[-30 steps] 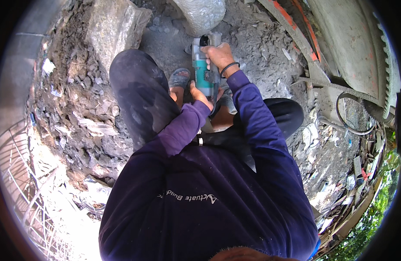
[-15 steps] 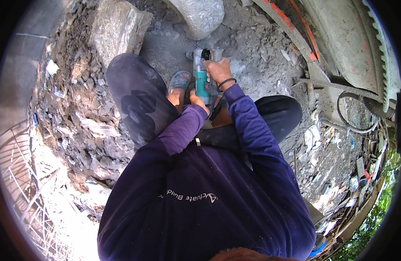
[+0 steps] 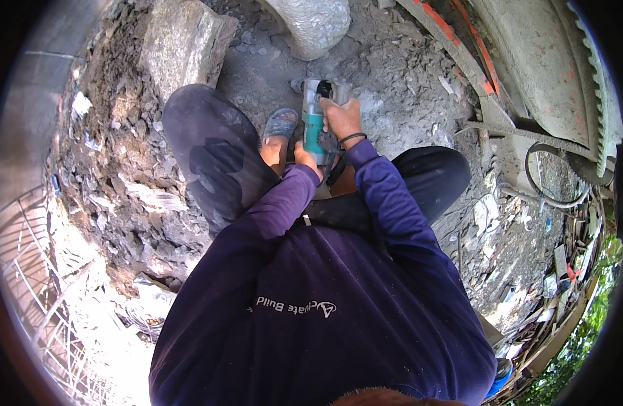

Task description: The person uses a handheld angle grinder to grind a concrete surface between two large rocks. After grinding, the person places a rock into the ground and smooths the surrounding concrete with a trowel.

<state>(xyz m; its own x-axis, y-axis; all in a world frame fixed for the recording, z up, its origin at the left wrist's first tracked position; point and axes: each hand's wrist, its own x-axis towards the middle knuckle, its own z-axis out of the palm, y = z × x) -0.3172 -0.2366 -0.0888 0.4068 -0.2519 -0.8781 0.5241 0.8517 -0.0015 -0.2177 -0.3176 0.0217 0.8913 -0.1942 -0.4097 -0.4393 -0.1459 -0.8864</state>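
A power tool [image 3: 314, 134] with a teal body and a grey metal head lies lengthwise between my legs, its head away from me. I cannot make out its exact kind. My left hand [image 3: 307, 157] is wrapped round its near end, low by my ankle. Around the grey head's right side, next to a round black part [image 3: 324, 88], curls my right hand [image 3: 342, 117], a dark band at its wrist. Ahead of the tool rises a rough grey concrete lump [image 3: 311, 27], apart from it. What touches the tool's far tip is hard to see.
My sandalled left foot [image 3: 282, 125] is beside the tool. A big stone block [image 3: 186, 51] stands ahead on the left, rubble [image 3: 132, 183] below it. Rusty orange-marked metal machinery [image 3: 491, 88] and a looped hose [image 3: 551, 196] fill the right. White metal bars [image 3: 48, 304] lie lower left.
The tool's head and my right hand have shifted slightly right and nearer to me. Both hands keep their grip; my upper body has moved a little.
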